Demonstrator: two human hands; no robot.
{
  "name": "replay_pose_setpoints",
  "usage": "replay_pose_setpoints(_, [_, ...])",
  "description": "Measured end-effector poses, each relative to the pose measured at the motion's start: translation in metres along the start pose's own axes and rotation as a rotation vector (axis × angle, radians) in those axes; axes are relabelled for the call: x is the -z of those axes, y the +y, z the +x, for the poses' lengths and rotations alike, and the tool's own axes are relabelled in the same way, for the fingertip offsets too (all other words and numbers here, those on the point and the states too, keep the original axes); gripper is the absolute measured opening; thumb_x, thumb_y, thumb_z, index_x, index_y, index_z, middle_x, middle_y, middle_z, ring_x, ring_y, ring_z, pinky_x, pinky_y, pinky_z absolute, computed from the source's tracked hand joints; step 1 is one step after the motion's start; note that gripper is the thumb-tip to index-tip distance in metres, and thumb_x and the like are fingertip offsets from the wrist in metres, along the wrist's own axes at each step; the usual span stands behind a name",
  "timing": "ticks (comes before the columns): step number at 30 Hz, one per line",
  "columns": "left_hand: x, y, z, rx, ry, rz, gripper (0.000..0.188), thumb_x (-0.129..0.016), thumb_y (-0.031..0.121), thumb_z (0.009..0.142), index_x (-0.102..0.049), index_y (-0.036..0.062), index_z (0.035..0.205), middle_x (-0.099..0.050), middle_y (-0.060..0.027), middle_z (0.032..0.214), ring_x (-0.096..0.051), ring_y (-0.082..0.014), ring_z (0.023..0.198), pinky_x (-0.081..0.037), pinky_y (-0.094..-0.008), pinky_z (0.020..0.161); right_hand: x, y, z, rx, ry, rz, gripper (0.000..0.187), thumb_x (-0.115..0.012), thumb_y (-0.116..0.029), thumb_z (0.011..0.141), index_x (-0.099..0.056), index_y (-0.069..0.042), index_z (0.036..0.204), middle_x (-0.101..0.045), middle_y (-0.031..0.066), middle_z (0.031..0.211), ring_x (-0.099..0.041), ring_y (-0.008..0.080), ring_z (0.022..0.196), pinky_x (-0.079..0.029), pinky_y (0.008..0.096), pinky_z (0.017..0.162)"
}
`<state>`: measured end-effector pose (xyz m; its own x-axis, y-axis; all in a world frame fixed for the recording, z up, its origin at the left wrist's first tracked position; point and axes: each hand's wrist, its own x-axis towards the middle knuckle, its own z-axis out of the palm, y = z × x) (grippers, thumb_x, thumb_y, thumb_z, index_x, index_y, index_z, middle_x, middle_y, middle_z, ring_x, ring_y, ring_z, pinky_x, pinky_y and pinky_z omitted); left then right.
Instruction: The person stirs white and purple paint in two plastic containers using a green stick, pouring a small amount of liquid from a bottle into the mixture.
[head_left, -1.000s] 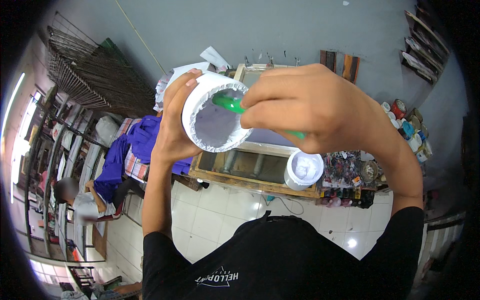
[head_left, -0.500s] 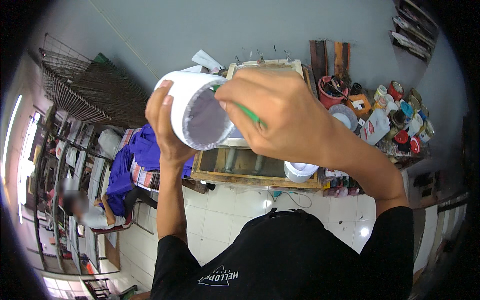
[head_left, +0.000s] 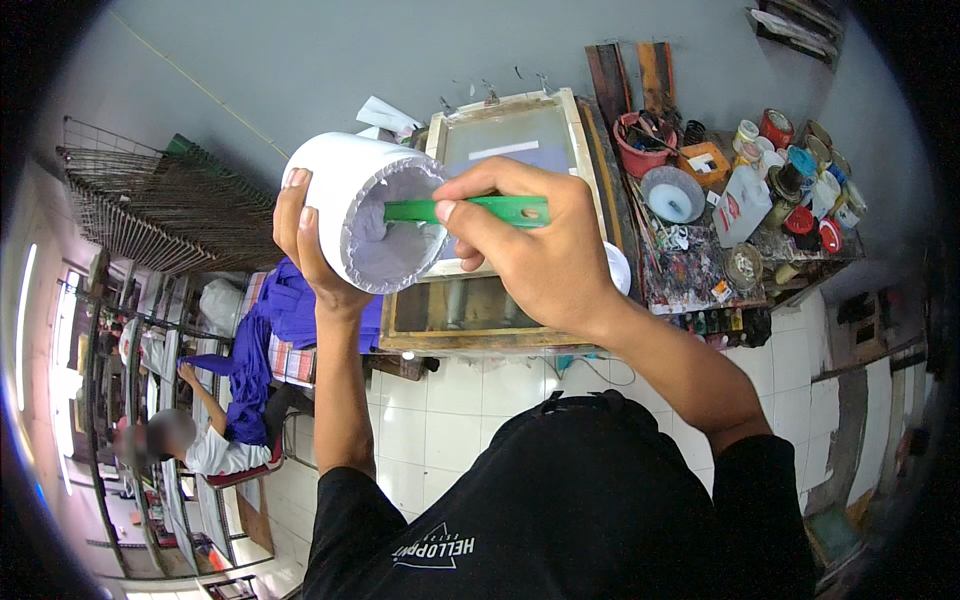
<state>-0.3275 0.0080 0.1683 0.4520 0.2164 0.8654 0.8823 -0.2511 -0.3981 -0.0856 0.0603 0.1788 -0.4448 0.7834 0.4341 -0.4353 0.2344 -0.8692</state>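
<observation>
My left hand (head_left: 322, 250) grips a white plastic tub (head_left: 345, 165) from its outer side, holding it tilted with its mouth toward me and to the right. Pale lilac paste (head_left: 385, 262) coats the inside and smears the rim. A flat green spatula (head_left: 410, 211), with a hole in its handle end, is pinched in my right hand (head_left: 565, 250). Its far end reaches into the tub and meets the paste. Beneath both hands lies a wood-framed printing screen (head_left: 586, 150), partly hidden by the tub and my right hand.
A paint-stained side table (head_left: 690, 285) on the right bears several ink cans, a white jug (head_left: 743, 205), a grey bowl (head_left: 672, 195) and a red bucket (head_left: 640, 155). Purple cloth (head_left: 315, 310) lies at left, near a seated person (head_left: 215, 445) and a wire rack (head_left: 160, 210).
My right hand has turned and lowered, and the spatula now shows its broad side and lies nearly level. The tub has shifted slightly left. The seated person has raised an arm with purple cloth.
</observation>
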Motion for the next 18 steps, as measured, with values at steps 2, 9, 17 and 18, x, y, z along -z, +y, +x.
replay_pose_setpoints(2, [-0.003,0.005,-0.007,0.003,-0.019,0.01,0.109,-0.095,0.019,0.074,-0.023,0.0082,0.154,-0.039,-0.0289,0.151,-0.046,-0.0452,0.14,-0.045,-0.0587,0.116,0.0,0.006,-0.008,-0.128,0.054,0.127,0.015,-0.07,-0.007,0.094,-0.074,0.004,0.103,-0.074,0.0129,0.078,-0.073,0.0178,0.07,-0.058,0.0305,0.066])
replay_pose_setpoints(9, [-0.032,0.021,-0.021,0.081,-0.05,0.01,0.117,-0.099,0.016,0.067,-0.022,0.0076,0.156,-0.036,-0.0283,0.153,-0.043,-0.0458,0.142,-0.043,-0.0572,0.116,0.007,0.051,-0.021,-0.271,0.284,0.553,0.018,-0.07,-0.004,0.095,-0.071,0.009,0.107,-0.071,0.0155,0.09,-0.069,0.0182,0.074,-0.063,0.0358,0.07])
replay_pose_setpoints(17, [-0.057,0.029,-0.035,0.229,-0.036,-0.07,0.121,-0.1,0.017,0.063,-0.022,0.0064,0.155,-0.035,-0.0256,0.154,-0.039,-0.0441,0.144,-0.033,-0.0579,0.12,0.019,0.059,-0.032,-0.289,0.462,0.686,0.021,-0.07,-0.006,0.095,-0.068,0.01,0.109,-0.071,0.0161,0.093,-0.07,0.021,0.078,-0.065,0.0388,0.071])
replay_pose_setpoints(18, [-0.063,0.032,-0.037,0.27,-0.022,-0.088,0.123,-0.1,0.017,0.062,-0.021,0.0064,0.156,-0.035,-0.0253,0.154,-0.039,-0.0435,0.145,-0.031,-0.0574,0.121,0.025,0.058,-0.034,-0.273,0.457,0.658,0.022,-0.07,-0.006,0.095,-0.068,0.01,0.111,-0.071,0.0168,0.094,-0.07,0.0204,0.077,-0.065,0.0388,0.072])
